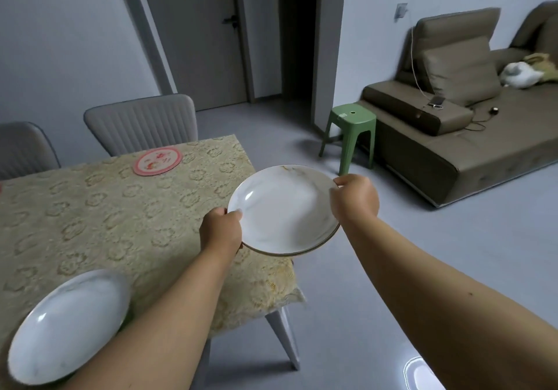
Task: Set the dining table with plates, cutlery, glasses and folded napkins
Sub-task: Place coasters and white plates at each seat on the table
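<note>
We are pinching a marbled plate [283, 208] by opposite rims with left hand [222, 229] and right hand [354, 197] over the worktop [105, 217] corner, our left forearm hiding part of a second plate [65, 326].

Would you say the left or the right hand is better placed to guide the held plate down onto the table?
Left, probably: the left hand grips the held plate at its table-side rim, over the table, while the right hand holds the rim beyond the table's edge.

Both hands [288, 211] gripping marbled plate [280, 208] over table [99, 217] corner, second plate [66, 326] on tablecloth
</note>
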Motion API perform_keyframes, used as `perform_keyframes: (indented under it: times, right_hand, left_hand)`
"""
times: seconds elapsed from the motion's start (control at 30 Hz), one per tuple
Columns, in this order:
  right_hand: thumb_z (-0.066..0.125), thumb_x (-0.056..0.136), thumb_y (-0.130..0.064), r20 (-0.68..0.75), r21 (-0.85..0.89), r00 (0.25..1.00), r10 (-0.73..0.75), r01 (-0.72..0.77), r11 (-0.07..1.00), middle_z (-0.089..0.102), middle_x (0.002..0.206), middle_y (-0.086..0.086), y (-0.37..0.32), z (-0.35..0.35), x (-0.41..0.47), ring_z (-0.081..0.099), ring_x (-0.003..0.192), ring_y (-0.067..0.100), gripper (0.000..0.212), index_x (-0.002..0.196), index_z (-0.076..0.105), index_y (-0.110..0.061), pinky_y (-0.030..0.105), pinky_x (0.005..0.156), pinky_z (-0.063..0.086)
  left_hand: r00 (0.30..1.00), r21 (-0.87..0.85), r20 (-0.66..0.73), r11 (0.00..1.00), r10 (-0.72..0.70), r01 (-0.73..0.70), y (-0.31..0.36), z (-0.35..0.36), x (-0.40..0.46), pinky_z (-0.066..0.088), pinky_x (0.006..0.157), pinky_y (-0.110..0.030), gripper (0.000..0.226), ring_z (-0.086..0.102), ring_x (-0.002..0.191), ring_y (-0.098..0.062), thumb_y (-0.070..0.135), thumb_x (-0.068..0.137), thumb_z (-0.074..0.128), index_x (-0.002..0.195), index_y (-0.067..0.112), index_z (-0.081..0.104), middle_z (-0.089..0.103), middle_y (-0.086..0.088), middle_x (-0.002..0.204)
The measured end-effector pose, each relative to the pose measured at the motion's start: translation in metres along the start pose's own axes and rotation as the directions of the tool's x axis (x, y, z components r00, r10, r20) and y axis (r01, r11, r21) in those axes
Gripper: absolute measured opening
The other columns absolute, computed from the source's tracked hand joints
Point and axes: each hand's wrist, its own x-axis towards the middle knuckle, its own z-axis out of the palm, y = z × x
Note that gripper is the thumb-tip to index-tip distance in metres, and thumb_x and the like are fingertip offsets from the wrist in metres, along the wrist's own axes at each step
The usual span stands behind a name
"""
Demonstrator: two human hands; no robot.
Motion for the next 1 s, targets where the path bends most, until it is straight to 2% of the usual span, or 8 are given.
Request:
perform_keyframes:
  times: [0.13, 0.2, 0.27, 0.43, 0.53, 0.7, 0.87, 1.0]
  right_hand:
    - [0.048, 0.079, -0.003, 0.0, 0.028, 1.0, 0.008, -0.008, 1.0, 0.068, 0.099, 0.008, 0.003, -0.003, 0.038, 0.06, 0.088, 0.03, 0.027, 0.089, 0.069, -0.018, 0.032, 0.077, 0.05]
    - [0.049, 0.079, -0.003, 0.012, 0.036, 1.0, 0.007, -0.007, 0.999, 0.068, 0.101, 0.008, 0.002, 0.003, 0.06, 0.062, 0.093, 0.03, 0.027, 0.092, 0.069, -0.016, 0.033, 0.077, 0.051]
    - [0.049, 0.079, -0.002, 0.029, 0.035, 1.0, 0.002, -0.003, 0.999, 0.068, 0.102, 0.008, -0.002, 0.012, 0.084, 0.063, 0.095, 0.031, 0.028, 0.094, 0.07, -0.014, 0.033, 0.077, 0.052]
    - [0.05, 0.079, -0.004, 0.097, 0.05, 0.995, -0.026, 0.022, 0.999, 0.065, 0.088, 0.005, -0.028, 0.048, 0.154, 0.061, 0.086, 0.03, 0.028, 0.087, 0.068, -0.023, 0.033, 0.075, 0.052]
    - [0.05, 0.08, -0.005, 0.125, 0.051, 0.992, -0.033, 0.027, 0.998, 0.058, 0.083, -0.002, -0.048, 0.07, 0.197, 0.056, 0.081, 0.025, 0.03, 0.089, 0.064, -0.029, 0.026, 0.07, 0.045]
    - [0.048, 0.077, -0.002, 0.198, 0.006, 0.976, -0.087, 0.088, 0.996, 0.06, 0.077, -0.001, -0.078, 0.107, 0.258, 0.056, 0.076, 0.025, 0.029, 0.082, 0.064, -0.025, 0.024, 0.065, 0.041]
    - [0.05, 0.076, -0.003, 0.313, 0.014, 0.929, -0.2, 0.206, 0.979, 0.06, 0.076, -0.001, -0.111, 0.156, 0.31, 0.056, 0.075, 0.024, 0.028, 0.084, 0.066, -0.024, 0.024, 0.064, 0.042]
    - [0.052, 0.078, -0.007, 0.432, 0.061, 0.854, -0.29, 0.293, 0.954, 0.064, 0.078, -0.001, -0.141, 0.2, 0.353, 0.061, 0.079, 0.025, 0.027, 0.092, 0.069, -0.022, 0.025, 0.065, 0.045]
  left_hand:
    - [1.0, 0.019, -0.012, 1.0, 0.015, -0.015, 0.015, 0.031, 0.016, 0.034, 0.049, -0.024, 0.024, 0.046, 0.058, -0.026, 0.018, 0.089, 0.054, 0.068, 0.008, 0.051, 0.049, -0.006, 0.066]
    - [1.0, 0.011, -0.022, 1.0, 0.008, -0.008, 0.022, 0.045, 0.032, 0.036, 0.05, -0.025, 0.02, 0.046, 0.057, -0.025, 0.018, 0.089, 0.054, 0.074, 0.005, 0.054, 0.051, -0.007, 0.068]
    - [0.999, -0.003, -0.043, 1.0, -0.004, 0.004, 0.027, 0.057, 0.052, 0.036, 0.052, -0.027, 0.021, 0.045, 0.058, -0.026, 0.018, 0.088, 0.055, 0.071, 0.006, 0.052, 0.051, -0.008, 0.068]
    - [0.996, -0.012, -0.091, 1.0, -0.02, 0.019, 0.04, 0.082, 0.118, 0.035, 0.048, -0.025, 0.022, 0.044, 0.056, -0.025, 0.018, 0.089, 0.054, 0.069, 0.009, 0.05, 0.05, -0.008, 0.067]
    - [0.992, -0.011, -0.118, 0.999, -0.034, 0.033, 0.051, 0.097, 0.157, 0.034, 0.044, -0.021, 0.018, 0.047, 0.055, -0.025, 0.018, 0.09, 0.053, 0.074, 0.009, 0.055, 0.053, -0.008, 0.068]
    - [0.978, -0.037, -0.189, 0.995, -0.093, 0.088, 0.062, 0.115, 0.206, 0.035, 0.044, -0.023, 0.017, 0.048, 0.054, -0.024, 0.019, 0.091, 0.053, 0.085, 0.005, 0.061, 0.056, -0.01, 0.07]
    - [0.939, -0.063, -0.312, 0.989, -0.147, 0.134, 0.067, 0.121, 0.254, 0.034, 0.045, -0.024, 0.017, 0.049, 0.056, -0.024, 0.019, 0.092, 0.054, 0.08, 0.009, 0.059, 0.054, -0.006, 0.066]
    - [0.889, -0.065, -0.416, 0.982, -0.19, 0.18, 0.077, 0.124, 0.292, 0.037, 0.05, -0.027, 0.017, 0.052, 0.061, -0.025, 0.019, 0.093, 0.054, 0.084, 0.006, 0.061, 0.057, -0.008, 0.071]
